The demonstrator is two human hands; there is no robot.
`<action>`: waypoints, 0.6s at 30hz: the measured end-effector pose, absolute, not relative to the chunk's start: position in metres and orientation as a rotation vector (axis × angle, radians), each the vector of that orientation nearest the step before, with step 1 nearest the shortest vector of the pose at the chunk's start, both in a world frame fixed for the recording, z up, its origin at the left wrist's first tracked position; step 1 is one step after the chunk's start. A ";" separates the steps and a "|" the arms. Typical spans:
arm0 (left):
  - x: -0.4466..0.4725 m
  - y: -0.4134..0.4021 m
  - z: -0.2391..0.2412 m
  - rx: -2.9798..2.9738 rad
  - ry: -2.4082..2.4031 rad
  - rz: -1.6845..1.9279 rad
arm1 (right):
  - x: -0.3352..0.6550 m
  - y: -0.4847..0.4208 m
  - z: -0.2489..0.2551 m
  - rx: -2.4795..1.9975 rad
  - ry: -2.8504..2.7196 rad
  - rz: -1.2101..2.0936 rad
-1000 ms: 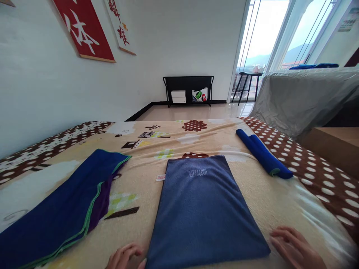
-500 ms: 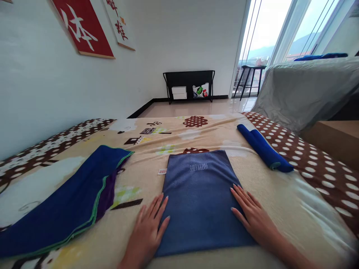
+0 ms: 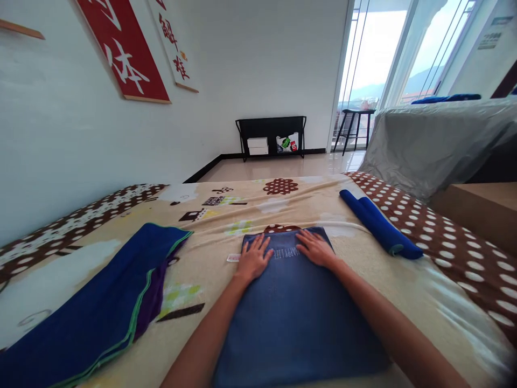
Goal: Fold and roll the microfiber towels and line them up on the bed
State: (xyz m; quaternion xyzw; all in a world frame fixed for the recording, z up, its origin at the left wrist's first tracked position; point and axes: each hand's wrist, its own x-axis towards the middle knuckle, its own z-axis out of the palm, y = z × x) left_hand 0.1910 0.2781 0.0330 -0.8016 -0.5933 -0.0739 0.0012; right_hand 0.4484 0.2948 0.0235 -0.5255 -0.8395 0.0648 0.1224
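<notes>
A grey-blue towel [image 3: 299, 318] with "HAPPY LIFE" stitched near its far edge lies flat on the patterned blanket [image 3: 226, 258]. My left hand [image 3: 255, 256] rests on the towel's far left corner, fingers spread and palm down. On the far right part, beside the lettering, my right hand [image 3: 316, 247] lies flat with its fingers apart. Neither hand grips anything. A small white tag sticks out from the towel's left edge near my left hand.
Left of the towel lie dark blue cloths [image 3: 92, 302] with green edging, one purple underneath. A rolled blue towel [image 3: 377, 223] is on the right. Beyond the bed stand a black rack [image 3: 270, 126], a stool [image 3: 358, 113] and a plastic-covered piece of furniture [image 3: 436, 140].
Both hands have slid forward from the towel's near sides to its far corners, staying flat. The camera view has tilted up slightly.
</notes>
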 end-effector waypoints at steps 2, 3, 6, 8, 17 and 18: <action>0.168 0.287 0.028 -2.463 -1.922 -0.249 | 0.476 0.307 0.015 -1.644 -2.386 0.177; 0.159 0.290 0.026 -2.446 -1.942 -0.255 | 0.486 0.311 0.011 -1.681 -2.368 0.174; 0.147 0.293 0.020 -2.432 -1.959 -0.256 | 0.499 0.316 0.002 -1.732 -2.357 0.166; 0.147 0.294 0.019 -2.434 -1.956 -0.244 | 0.498 0.316 0.002 -1.742 -2.363 0.161; 0.222 0.294 0.042 -2.381 -1.941 -0.252 | 0.425 0.303 0.024 -1.771 -2.270 0.040; 0.235 0.294 0.041 -2.395 -1.932 -0.262 | 0.411 0.302 0.024 -1.756 -2.268 0.044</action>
